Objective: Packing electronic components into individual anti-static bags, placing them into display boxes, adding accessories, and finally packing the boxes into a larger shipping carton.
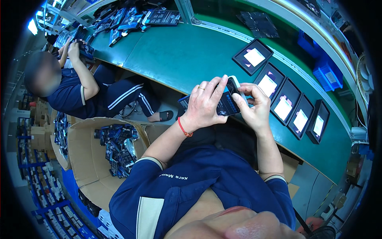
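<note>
Above the near edge of the green table I hold a flat black package with blue print between both hands, tilted. My left hand is closed around its left side, with a ring on one finger and a red cord at the wrist. My right hand grips its right edge, thumb on the front and fingers bent behind. A whitish rounded edge shows at the package's top, between my hands; what it belongs to is mostly hidden. Part of a dark blue printed surface shows left of my left hand.
Several black trays with bright white panels line the table's right side. A black plastic sheet and blue bins lie beyond. Left stand a cardboard box of packages and a seated co-worker. Packages pile on the far table.
</note>
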`<state>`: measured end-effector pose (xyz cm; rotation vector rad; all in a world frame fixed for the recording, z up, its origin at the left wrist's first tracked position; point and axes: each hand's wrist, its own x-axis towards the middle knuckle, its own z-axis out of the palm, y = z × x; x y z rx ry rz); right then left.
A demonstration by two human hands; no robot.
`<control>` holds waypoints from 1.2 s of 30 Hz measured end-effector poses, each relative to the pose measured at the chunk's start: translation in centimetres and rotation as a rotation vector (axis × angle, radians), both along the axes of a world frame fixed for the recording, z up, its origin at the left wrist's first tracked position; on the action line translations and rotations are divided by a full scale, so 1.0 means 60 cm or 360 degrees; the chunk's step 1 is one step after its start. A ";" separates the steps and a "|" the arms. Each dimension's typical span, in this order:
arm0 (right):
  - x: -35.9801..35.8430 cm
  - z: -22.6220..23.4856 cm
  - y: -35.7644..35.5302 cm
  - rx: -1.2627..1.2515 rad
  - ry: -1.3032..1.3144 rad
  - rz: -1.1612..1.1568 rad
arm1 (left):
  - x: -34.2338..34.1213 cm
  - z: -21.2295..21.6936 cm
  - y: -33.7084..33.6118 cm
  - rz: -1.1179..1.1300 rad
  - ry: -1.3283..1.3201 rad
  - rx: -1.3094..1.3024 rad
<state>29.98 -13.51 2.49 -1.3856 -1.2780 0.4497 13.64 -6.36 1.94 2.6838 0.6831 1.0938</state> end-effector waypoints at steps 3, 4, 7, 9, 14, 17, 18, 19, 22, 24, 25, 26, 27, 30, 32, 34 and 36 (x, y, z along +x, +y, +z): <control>-0.009 0.004 0.000 -0.0020 -0.0119 -0.0127 | 0.002 -0.005 -0.002 -0.0002 0.0003 0.0035; -0.011 0.002 0.001 0.0042 -0.0248 -0.0159 | 0.002 -0.007 -0.003 -0.0004 0.0003 0.0035; -0.012 0.004 0.003 0.0146 -0.0458 -0.0181 | 0.002 -0.012 -0.005 -0.0015 -0.0028 0.0041; -0.007 0.005 0.002 -0.0005 -0.0491 -0.0079 | 0.001 -0.014 -0.005 -0.0030 -0.0011 0.0028; -0.013 0.004 -0.001 0.0016 -0.0312 -0.0023 | 0.001 -0.017 -0.006 -0.0028 -0.0049 -0.0095; -0.011 -0.005 -0.002 0.0165 -0.0255 0.0078 | 0.000 -0.016 -0.005 -0.0021 -0.0098 -0.0213; -0.008 -0.005 -0.004 0.0187 -0.0262 0.0145 | 0.000 -0.013 -0.005 -0.0065 -0.0112 -0.0244; -0.007 -0.008 -0.004 0.0205 -0.0267 0.0221 | -0.002 -0.013 -0.004 -0.0102 -0.0124 -0.0279; 0.007 -0.005 -0.007 0.0100 -0.0321 0.0373 | -0.007 -0.016 -0.004 -0.0110 -0.0156 -0.0360; 0.009 -0.004 -0.009 0.0075 -0.0379 0.0426 | -0.009 -0.021 -0.002 -0.0096 -0.0155 -0.0363; 0.010 -0.005 -0.010 0.0034 -0.0402 0.0450 | -0.010 -0.025 -0.001 -0.0077 -0.0154 -0.0360; 0.010 -0.006 -0.011 -0.0007 -0.0425 0.0475 | -0.011 -0.028 -0.001 -0.0074 -0.0154 -0.0361; 0.011 -0.010 -0.012 -0.0007 -0.0424 0.0479 | -0.012 -0.032 -0.002 -0.0072 -0.0174 -0.0372; 0.006 -0.027 -0.018 0.0004 -0.0218 0.0606 | -0.009 -0.025 0.000 -0.0084 -0.0257 -0.0386; -0.011 -0.032 -0.024 0.0294 0.0836 0.0704 | -0.004 -0.013 0.004 -0.0095 -0.0359 -0.0397; -0.030 -0.030 -0.029 0.0234 0.1048 0.0696 | -0.003 -0.012 0.008 -0.0102 -0.0332 -0.0383; -0.034 -0.051 -0.028 0.0054 0.1364 0.0627 | 0.002 -0.013 0.007 -0.0101 -0.0340 -0.0335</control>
